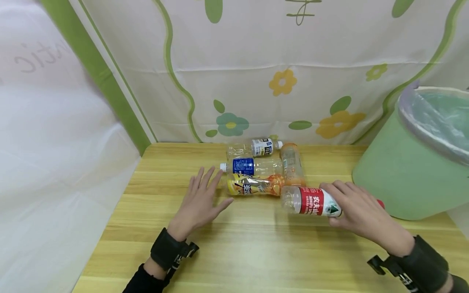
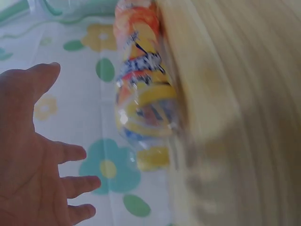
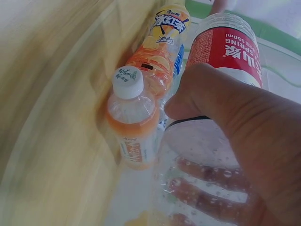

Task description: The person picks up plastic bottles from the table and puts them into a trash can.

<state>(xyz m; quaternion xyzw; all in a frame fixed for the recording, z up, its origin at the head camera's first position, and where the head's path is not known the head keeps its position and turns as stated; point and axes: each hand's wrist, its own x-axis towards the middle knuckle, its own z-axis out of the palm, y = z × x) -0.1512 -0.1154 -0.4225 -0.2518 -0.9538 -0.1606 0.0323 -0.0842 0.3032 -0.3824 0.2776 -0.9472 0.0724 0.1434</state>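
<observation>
A flower-printed white cloth (image 1: 234,44) hangs behind the tea bottle (image 1: 254,185), and the wooden table (image 1: 234,252) spreads beneath it. The green bin (image 1: 395,175) stands well to the tea bottle's right, with a clear liner (image 1: 439,122) folded over its rim.

The right hand (image 1: 360,209), to the right of and a little nearer the person than the tea bottle, holds the red bottle (image 1: 311,202), thumb on one side and fingers wrapped round the other. The left hand (image 1: 201,201) is at the tea bottle's left end, wide, with fingers spread and nothing held; the left wrist view shows a gap between it and the tea bottle. Each wrist wears a black band, the left band (image 1: 166,248) and the right band (image 1: 421,264) both in front of the tea bottle.

In the head view the red bottle lies sideways in the grip, its base end overlapping the tea bottle's right end. The blue bottle (image 1: 261,167) lies just behind the tea bottle and alongside it; the clear bottle (image 1: 239,149) lies farther behind, roughly parallel. The orange bottle (image 1: 292,165) lies crosswise by the tea bottle's right end.

Smallest is the tea bottle's yellow cap (image 2: 153,158), at its left end.
</observation>
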